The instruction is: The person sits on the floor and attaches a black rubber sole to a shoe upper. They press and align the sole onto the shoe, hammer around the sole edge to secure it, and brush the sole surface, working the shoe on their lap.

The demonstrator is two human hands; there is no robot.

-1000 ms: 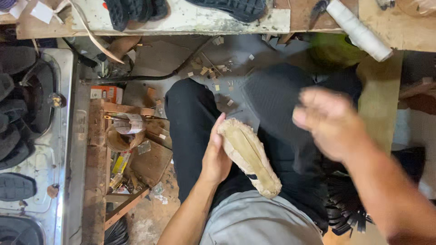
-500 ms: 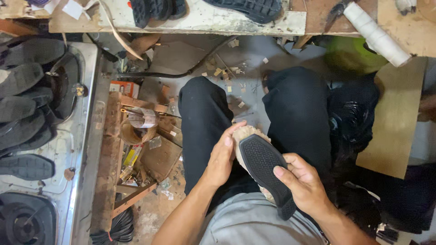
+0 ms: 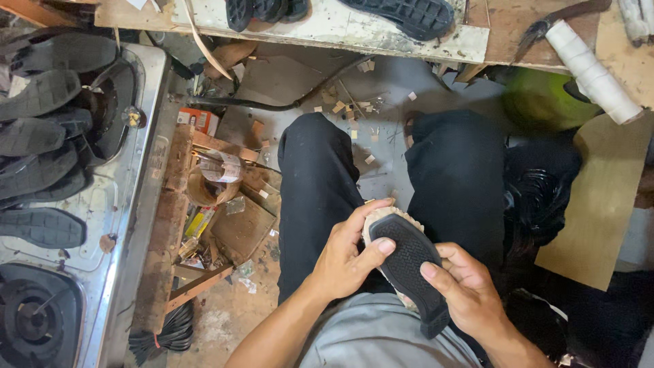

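Since the earlier frame, both hands have shifted slightly along the black rubber sole (image 3: 407, 262), which lies over the lap, long axis diagonal. Left hand (image 3: 345, 257) grasps its upper end; right hand (image 3: 462, 289) grips the lower edge, equally near.

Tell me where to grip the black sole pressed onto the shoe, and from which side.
Grip the black sole across its narrow waist, fingers closing on both long edges from the sides. It lies flat, tread up, on the pale shoe, and its long edges are exposed there.
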